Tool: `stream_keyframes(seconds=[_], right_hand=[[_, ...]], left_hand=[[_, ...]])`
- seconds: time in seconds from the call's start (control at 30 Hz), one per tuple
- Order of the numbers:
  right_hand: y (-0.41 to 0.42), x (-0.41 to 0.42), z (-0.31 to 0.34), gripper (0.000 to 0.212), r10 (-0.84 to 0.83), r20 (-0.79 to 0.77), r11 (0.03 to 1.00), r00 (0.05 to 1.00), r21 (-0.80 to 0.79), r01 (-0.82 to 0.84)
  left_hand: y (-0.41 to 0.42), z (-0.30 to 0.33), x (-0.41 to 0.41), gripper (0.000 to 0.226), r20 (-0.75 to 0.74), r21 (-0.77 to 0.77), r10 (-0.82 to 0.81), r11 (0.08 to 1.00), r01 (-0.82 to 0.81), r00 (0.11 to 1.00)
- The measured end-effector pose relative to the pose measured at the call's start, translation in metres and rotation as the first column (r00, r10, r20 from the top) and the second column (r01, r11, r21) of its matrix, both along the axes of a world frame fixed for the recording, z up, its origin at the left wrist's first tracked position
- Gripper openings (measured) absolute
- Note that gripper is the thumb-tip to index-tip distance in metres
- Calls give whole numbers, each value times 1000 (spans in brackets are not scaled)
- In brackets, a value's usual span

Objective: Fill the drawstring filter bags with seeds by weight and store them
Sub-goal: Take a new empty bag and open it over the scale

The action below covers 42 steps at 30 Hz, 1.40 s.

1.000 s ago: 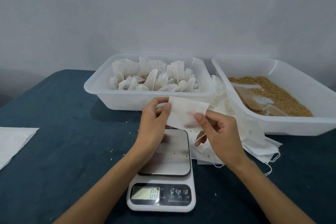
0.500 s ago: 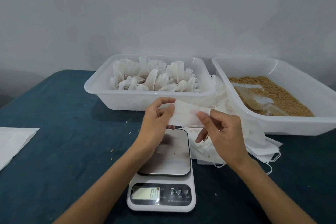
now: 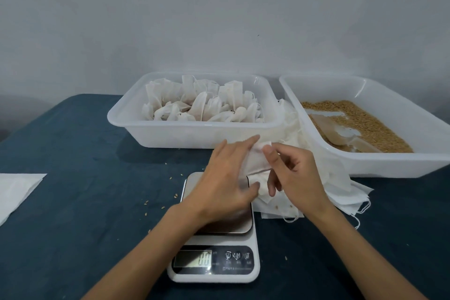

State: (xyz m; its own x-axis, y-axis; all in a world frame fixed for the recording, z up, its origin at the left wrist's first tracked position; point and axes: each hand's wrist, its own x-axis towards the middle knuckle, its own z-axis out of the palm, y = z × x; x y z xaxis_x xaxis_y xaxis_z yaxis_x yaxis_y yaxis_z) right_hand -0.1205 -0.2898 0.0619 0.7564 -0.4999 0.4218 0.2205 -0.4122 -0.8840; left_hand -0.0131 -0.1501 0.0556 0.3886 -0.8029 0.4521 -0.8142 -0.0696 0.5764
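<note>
An empty white filter bag (image 3: 257, 162) is held between both hands above the far end of the kitchen scale (image 3: 214, 248), whose display reads 0.0. My left hand (image 3: 226, 180) grips the bag's left side, thumb under it and fingers stretched over it. My right hand (image 3: 294, 173) pinches the bag's right edge. A pile of empty bags (image 3: 341, 185) lies on the table to the right of the scale. The left white tub (image 3: 126, 120) holds several filled bags. The right tub (image 3: 394, 165) holds brown seeds (image 3: 362, 117) and a clear scoop (image 3: 341, 133).
A dark blue cloth covers the table (image 3: 73, 202). Loose seeds (image 3: 160, 198) are scattered left of the scale. White sheets (image 3: 14, 190) lie at the left edge. A plain wall stands right behind the tubs.
Both hands have drawn closer together and lower over the scale. The bag, flat and upright a second ago, is now crumpled between them, with my left fingers spread over it.
</note>
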Motion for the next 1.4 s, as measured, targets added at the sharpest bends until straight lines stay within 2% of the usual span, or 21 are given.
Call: stream_keyframes(seconds=[0.07, 0.17, 0.3, 0.4, 0.5, 0.57, 0.67, 0.73, 0.77, 0.8, 0.83, 0.9, 0.93, 0.97, 1.0, 1.1, 1.17, 1.3, 1.4], right_hand=[[4, 0, 1, 41, 43, -3, 999, 999, 24, -42], [5, 0, 2, 63, 32, 29, 993, 999, 116, -35], [6, -2, 2, 71, 93, 11, 987, 996, 134, -94], [13, -4, 3, 67, 185, -25, 977, 982, 112, -181], [16, -6, 8, 67, 154, 40, 986, 987, 55, -156], [9, -12, 16, 66, 54, 135, 999, 989, 0, -55], [-30, -28, 41, 42, -197, 279, 974, 940, -55, 220], [-79, -40, 57, 25, -392, 228, 889, 891, -157, 431], [-108, -45, 63, 16, -474, 116, 833, 873, -260, 488], [-139, -48, 68, 12, -560, -68, 775, 826, -397, 492], [-167, -50, 69, 24, -635, -284, 725, 718, -540, 428], [-209, -49, 60, 62, -683, -635, 716, 362, -681, 156], [-218, -47, 54, 72, -675, -707, 729, 212, -683, 43], [-223, -45, 48, 73, -665, -736, 739, 128, -673, -30], [-227, -42, 43, 67, -664, -741, 738, 104, -671, -66], [-230, -36, 35, 36, -696, -705, 697, 139, -709, -107], [-232, -39, 38, 24, -712, -687, 675, 146, -727, -127], [-240, -52, 45, 33, -787, -612, 603, 75, -790, -114], [-249, -61, 44, 28, -815, -577, 561, 54, -809, -177]], left_hand=[[1, -1, 5, 75, -10, -1, 45, 999, -45, 999], [3, 3, 14, 65, 19, -13, 116, 993, -116, 993], [0, 4, 8, 61, 60, -17, 150, 989, -150, 987], [-1, 3, 0, 61, 83, -4, 122, 992, -122, 989], [1, 4, 4, 55, 66, 23, 126, 992, -128, 990], [1, 7, 6, 48, -43, -12, 114, 993, -115, 993], [3, 12, 6, 36, -303, -109, 98, 985, -137, 948], [2, 15, 7, 33, -512, -144, 41, 981, -133, 858], [2, 14, 8, 34, -572, -160, 12, 979, -126, 820], [2, 14, 9, 35, -598, -172, -7, 978, -120, 801], [2, 13, 9, 36, -614, -182, -21, 977, -115, 789], [2, 12, 10, 37, -643, -189, -37, 975, -112, 765], [1, 11, 11, 36, -653, -193, -41, 975, -114, 756], [0, 11, 12, 35, -657, -199, -43, 973, -118, 752], [0, 10, 13, 33, -657, -201, -38, 971, -126, 753], [-1, 8, 14, 30, -652, -192, -18, 971, -141, 758], [-1, 6, 14, 31, -645, -188, -20, 973, -134, 764], [-2, 5, 14, 31, -637, -191, -18, 972, -136, 770], [-2, 4, 14, 31, -629, -203, -29, 971, -128, 777]])
